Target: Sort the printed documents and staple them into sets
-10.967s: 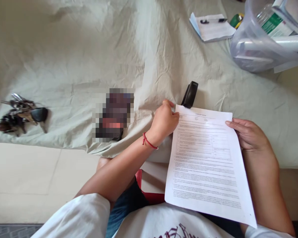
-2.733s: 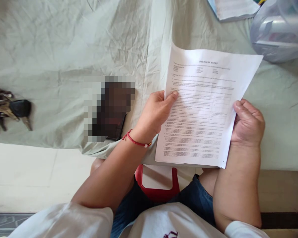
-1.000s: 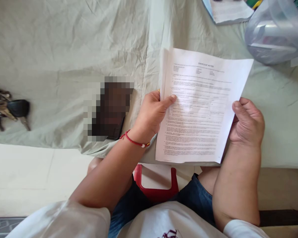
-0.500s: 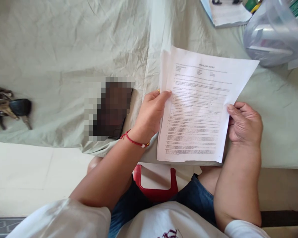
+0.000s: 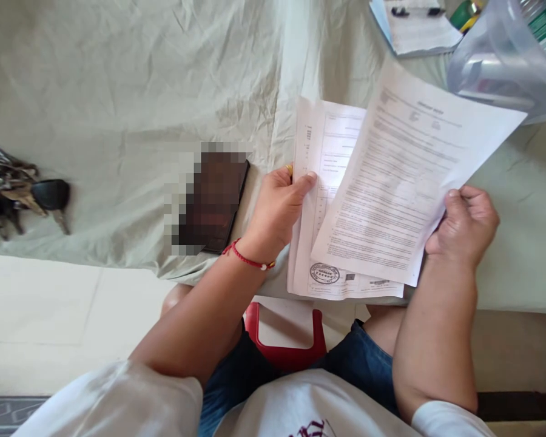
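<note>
My left hand [image 5: 279,209] is closed on the left edge of a stack of printed papers [image 5: 330,139], thumb on top. A round dark stamp marks the stack's top page near its lower left corner. Between the thumb and fingers of my right hand [image 5: 466,224] is a printed sheet [image 5: 391,188], gripped at its right edge. This sheet is tilted, its top leaning right, and it covers much of the stack. Its print is blurred.
A dark phone [image 5: 213,206], partly pixelated, lies left of my left hand. Farther left is a bunch of keys [image 5: 22,191]. At the upper right are a clear plastic container [image 5: 495,73] and a notepad [image 5: 418,30] with a black pen [image 5: 416,12]. A red stool [image 5: 286,358] shows below the cloth-covered surface.
My right hand has moved right, drawing the top sheet away from the stack and tilting it. The stamped page beneath has come into view. My left hand keeps its hold.
</note>
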A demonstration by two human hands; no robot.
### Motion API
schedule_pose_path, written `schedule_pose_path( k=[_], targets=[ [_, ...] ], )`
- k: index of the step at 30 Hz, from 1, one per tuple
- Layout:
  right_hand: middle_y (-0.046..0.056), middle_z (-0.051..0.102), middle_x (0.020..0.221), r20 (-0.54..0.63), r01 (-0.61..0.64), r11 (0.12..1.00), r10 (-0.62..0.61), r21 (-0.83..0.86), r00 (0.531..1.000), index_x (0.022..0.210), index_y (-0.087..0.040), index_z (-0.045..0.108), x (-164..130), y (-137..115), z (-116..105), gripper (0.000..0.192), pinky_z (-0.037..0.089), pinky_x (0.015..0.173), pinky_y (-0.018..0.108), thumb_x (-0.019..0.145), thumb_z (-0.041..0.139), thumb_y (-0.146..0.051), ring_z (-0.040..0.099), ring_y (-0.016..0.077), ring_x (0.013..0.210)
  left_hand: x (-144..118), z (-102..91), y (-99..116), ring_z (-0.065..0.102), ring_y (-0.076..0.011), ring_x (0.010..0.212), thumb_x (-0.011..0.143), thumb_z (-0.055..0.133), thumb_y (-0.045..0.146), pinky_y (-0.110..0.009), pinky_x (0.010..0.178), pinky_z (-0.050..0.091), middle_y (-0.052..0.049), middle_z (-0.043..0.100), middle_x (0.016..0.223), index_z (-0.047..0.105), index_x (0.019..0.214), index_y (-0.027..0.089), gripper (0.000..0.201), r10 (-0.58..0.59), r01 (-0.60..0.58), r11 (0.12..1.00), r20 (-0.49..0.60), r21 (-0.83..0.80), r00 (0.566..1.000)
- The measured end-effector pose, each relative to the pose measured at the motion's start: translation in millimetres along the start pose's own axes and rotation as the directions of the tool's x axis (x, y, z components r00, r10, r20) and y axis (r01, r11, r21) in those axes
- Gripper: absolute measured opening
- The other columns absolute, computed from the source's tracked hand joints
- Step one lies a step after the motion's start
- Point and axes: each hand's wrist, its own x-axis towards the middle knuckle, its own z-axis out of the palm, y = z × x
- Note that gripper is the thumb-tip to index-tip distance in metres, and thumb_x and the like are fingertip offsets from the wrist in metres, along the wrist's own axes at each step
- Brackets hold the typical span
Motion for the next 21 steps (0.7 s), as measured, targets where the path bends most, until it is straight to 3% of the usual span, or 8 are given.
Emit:
schedule_pose_path(
  k=[4, 7, 11, 15, 21],
  targets=[
    [-0.003, 0.073, 0.077, -0.110, -0.074, 0.992, 0.085, 0.104, 0.990, 0.080, -0.022, 0.077, 4.0, -5.5, 2.7, 0.012, 0.064, 0.077, 0.029, 0.069, 0.081, -0.020, 0.068, 0.0145, 0.080, 0.1, -4.1, -0.6, 0.086, -0.0300, 0.104, 0.090, 0.092, 0.032, -0.040, 0.095, 0.071, -0.006, 0.088, 0.100, 0.082, 0.100, 0.022, 0.017, 0.005, -0.005, 1.000, -0.008, 0.001, 1.000],
    [-0.002, 0.075, 0.079, -0.127, -0.120, 0.979, 0.142, 0.163, 0.982, 0.078, -0.021, 0.077, 2.9, -14.0, 5.4, 0.010, 0.068, 0.081, 0.030, 0.070, 0.084, -0.021, 0.072, 0.0153, 0.082, 0.3, -6.5, -1.7, 0.086, -0.0294, 0.101, 0.091, 0.094, 0.034, -0.039, 0.092, 0.070, -0.006, 0.088, 0.099, 0.083, 0.100, 0.022, 0.019, 0.019, -0.019, 1.000, -0.005, 0.001, 1.000],
    [0.000, 0.081, 0.087, -0.013, -0.180, 0.974, 0.184, 0.141, 0.983, 0.081, -0.020, 0.081, -2.7, -26.3, 4.8, 0.023, 0.071, 0.083, 0.030, 0.071, 0.098, -0.031, 0.075, 0.0150, 0.085, -0.1, -7.9, -4.6, 0.086, -0.0294, 0.100, 0.092, 0.096, 0.037, -0.038, 0.091, 0.070, -0.008, 0.088, 0.100, 0.083, 0.102, 0.021, 0.023, 0.030, -0.030, 1.000, -0.003, 0.006, 1.000],
    [0.000, 0.081, 0.085, 0.128, -0.218, 0.967, 0.202, 0.133, 0.971, 0.082, -0.021, 0.078, -8.8, -32.3, 4.4, 0.044, 0.069, 0.074, 0.030, 0.062, 0.109, -0.044, 0.075, 0.0157, 0.079, -2.9, -7.9, -7.7, 0.087, -0.0319, 0.103, 0.093, 0.098, 0.043, -0.041, 0.092, 0.071, -0.008, 0.089, 0.102, 0.082, 0.102, 0.022, 0.027, 0.034, -0.034, 0.999, 0.006, 0.020, 0.999],
    [0.002, 0.076, 0.081, 0.075, -0.127, 0.987, 0.120, 0.101, 0.990, 0.079, -0.020, 0.073, -4.9, -18.9, 4.6, 0.035, 0.060, 0.070, 0.030, 0.070, 0.101, -0.037, 0.066, 0.0155, 0.076, -7.5, -7.5, -9.1, 0.087, -0.0359, 0.116, 0.094, 0.095, 0.042, -0.046, 0.102, 0.072, -0.010, 0.091, 0.111, 0.082, 0.111, 0.022, 0.029, 0.019, -0.019, 0.999, 0.004, 0.030, 1.000]
  ],
)
